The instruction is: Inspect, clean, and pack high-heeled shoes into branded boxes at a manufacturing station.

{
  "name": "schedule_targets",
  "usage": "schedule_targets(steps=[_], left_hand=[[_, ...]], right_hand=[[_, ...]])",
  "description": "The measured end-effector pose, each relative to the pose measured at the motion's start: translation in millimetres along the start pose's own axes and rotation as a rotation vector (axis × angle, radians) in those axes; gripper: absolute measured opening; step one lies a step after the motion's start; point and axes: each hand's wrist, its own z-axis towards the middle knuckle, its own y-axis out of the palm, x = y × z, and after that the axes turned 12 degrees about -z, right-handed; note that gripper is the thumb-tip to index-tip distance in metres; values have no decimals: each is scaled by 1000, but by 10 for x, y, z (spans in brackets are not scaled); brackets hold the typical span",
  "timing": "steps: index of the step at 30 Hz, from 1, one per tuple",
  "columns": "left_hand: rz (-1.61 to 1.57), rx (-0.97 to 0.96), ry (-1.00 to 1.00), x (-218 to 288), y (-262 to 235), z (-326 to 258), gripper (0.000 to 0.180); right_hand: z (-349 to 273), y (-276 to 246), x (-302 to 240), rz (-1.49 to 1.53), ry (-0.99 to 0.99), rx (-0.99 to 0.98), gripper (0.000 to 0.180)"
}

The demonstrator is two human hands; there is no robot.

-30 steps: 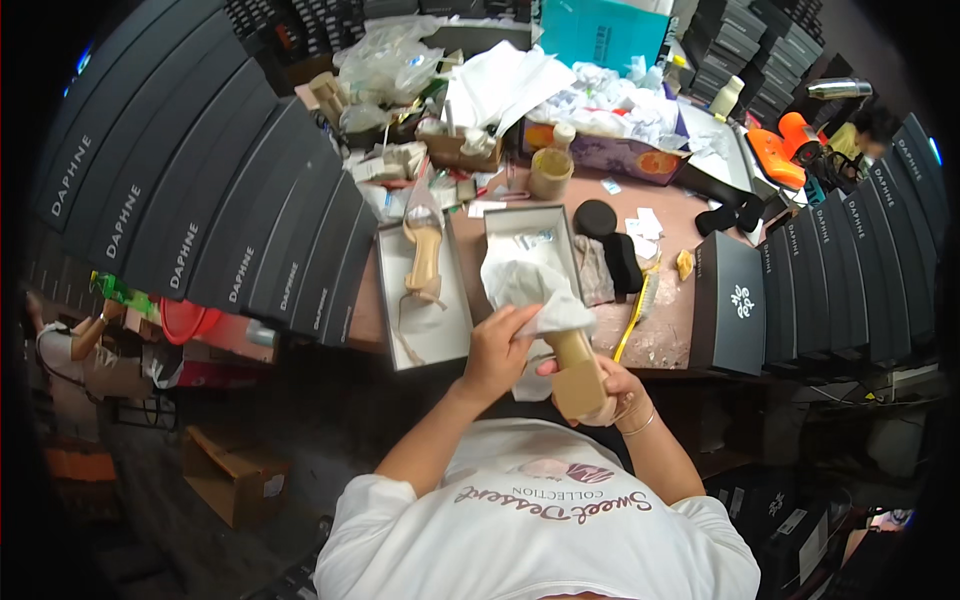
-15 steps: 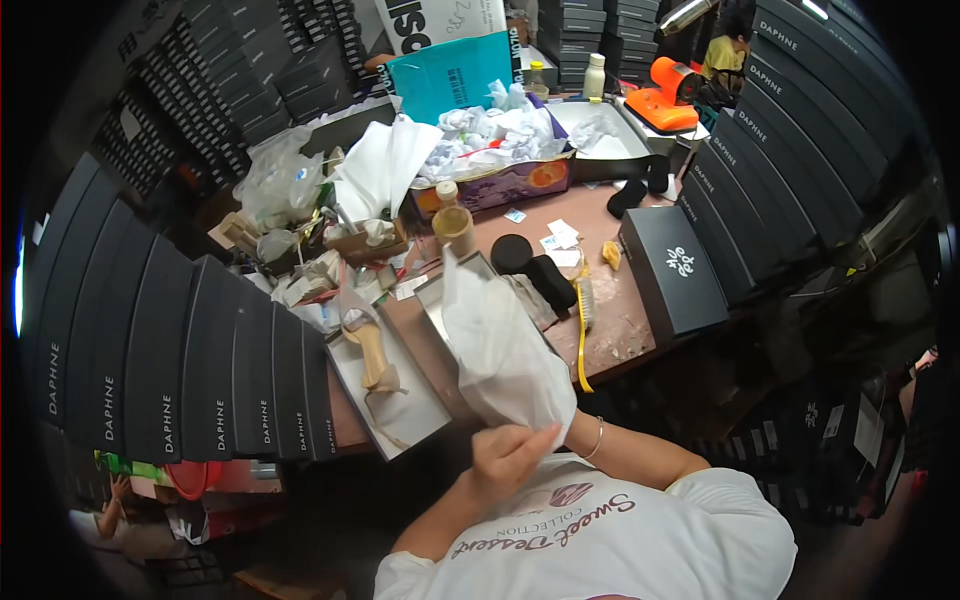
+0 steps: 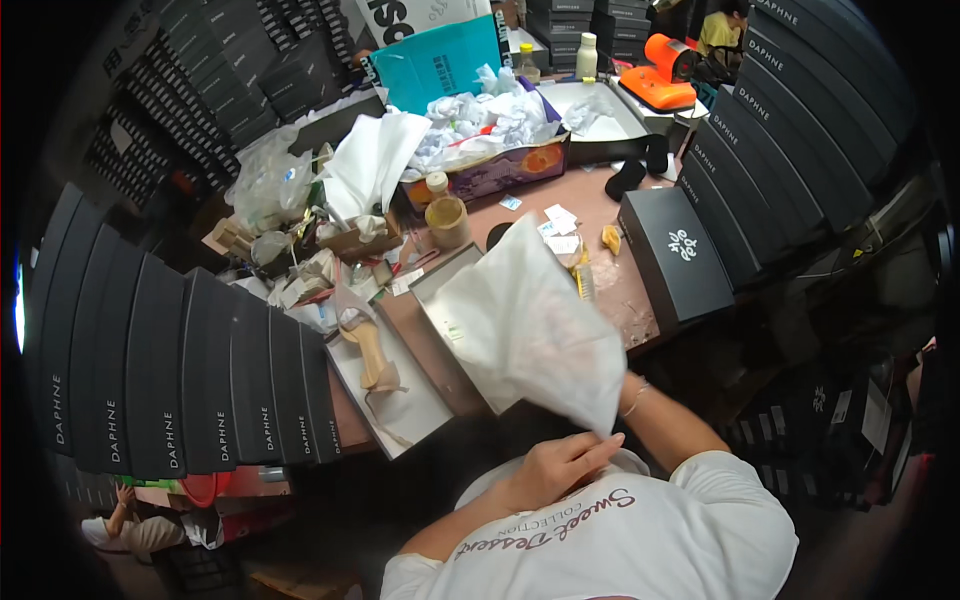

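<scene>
A sheet of thin white tissue paper hangs raised in front of me, slanting over an open shoebox. My left hand is low, near my shirt, its fingertips pinched at the paper's bottom corner. My right hand reaches up behind the sheet. Only its wrist edge, with a bracelet, shows plainly; its fingers are a pinkish blur through the paper. Left of the shoebox, a beige heeled sandal lies in a shallow white-lined tray of box shape, apart from both hands.
Dark shoeboxes stand stacked at left and right, with one box on the table's right. Behind are a carton of crumpled paper, a jar, an orange tape dispenser and a yellow-handled brush, partly covered.
The tissue paper has swung right and spread wider, now covering the black round object and most of the brush. My right hand has moved up and right behind it; my left hand has shifted right.
</scene>
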Motion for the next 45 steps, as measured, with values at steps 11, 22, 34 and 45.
schedule_targets(steps=[11,22,34,45], left_hand=[[742,-342,-823,-1234,-941,157,37],[599,80,-245,-1090,-1559,365,15],[-316,747,-671,-344,-1614,-923,34],[-708,1323,-669,-187,-782,-1690,42]], right_hand=[[-237,-895,1767,-798,284,-206,28],[-218,-1252,82,-387,156,-85,59],[530,215,-540,321,99,-326,20],[58,954,-1250,111,-530,-462,25]])
